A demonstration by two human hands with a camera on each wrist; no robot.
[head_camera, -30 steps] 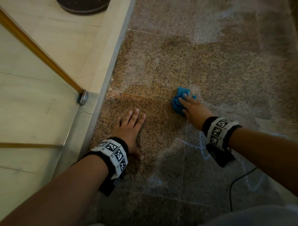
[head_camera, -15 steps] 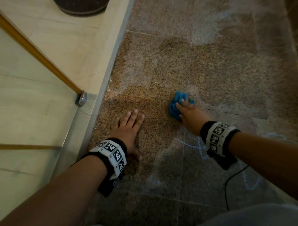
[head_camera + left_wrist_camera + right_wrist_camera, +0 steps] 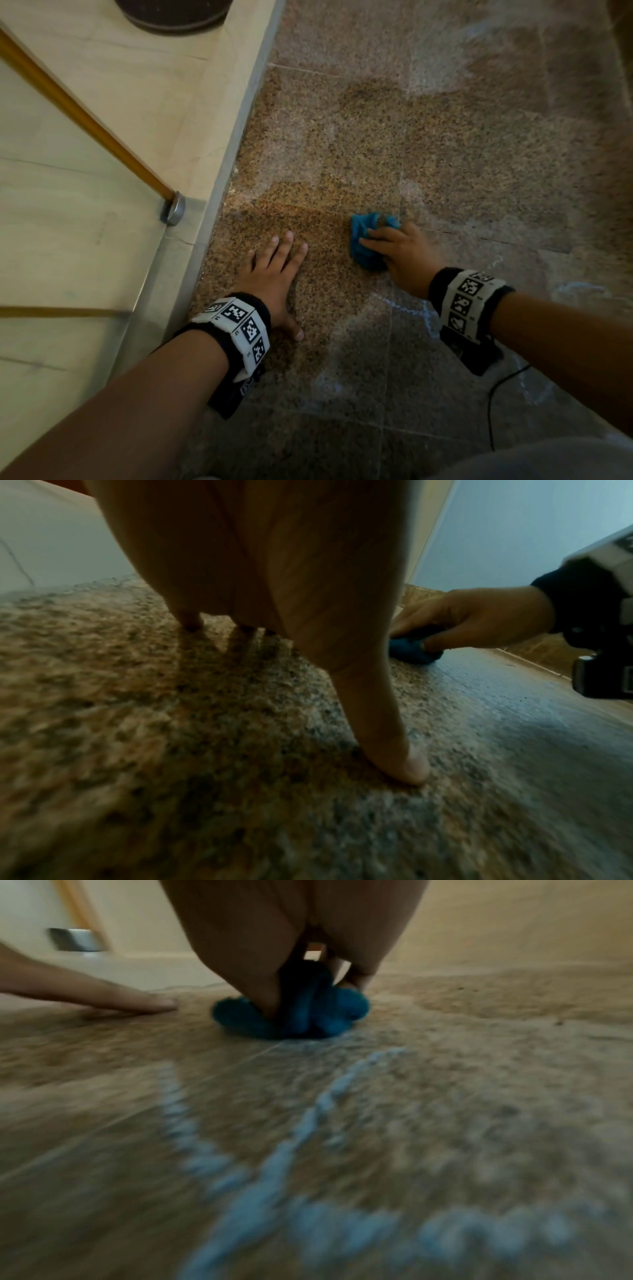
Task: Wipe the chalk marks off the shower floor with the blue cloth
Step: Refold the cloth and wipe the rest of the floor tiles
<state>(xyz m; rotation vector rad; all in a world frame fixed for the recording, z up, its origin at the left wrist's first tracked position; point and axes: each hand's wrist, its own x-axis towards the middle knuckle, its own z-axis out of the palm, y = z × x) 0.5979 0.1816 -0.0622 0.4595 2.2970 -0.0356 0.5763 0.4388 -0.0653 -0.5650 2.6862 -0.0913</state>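
The bunched blue cloth (image 3: 363,240) lies on the speckled brown shower floor (image 3: 445,154), and my right hand (image 3: 400,255) grips it and presses it down. The right wrist view shows the cloth (image 3: 294,1012) pinched between thumb and fingers. Pale blue chalk marks (image 3: 407,310) run on the floor just behind that hand, blurred and close as the chalk marks (image 3: 274,1150) in the right wrist view. More faint chalk (image 3: 582,291) lies to the right. My left hand (image 3: 274,270) rests flat on the floor with fingers spread, left of the cloth (image 3: 411,649).
A pale tiled wall (image 3: 85,240) with a raised kerb runs along the left. A wooden handle (image 3: 85,116) ends in a metal fitting (image 3: 173,209) there. A dark round object (image 3: 174,13) sits at the top. A thin black cable (image 3: 493,404) trails at lower right.
My right hand has drawn the blue cloth back toward me and slightly left across the floor. The left hand has stayed planted in the same place.
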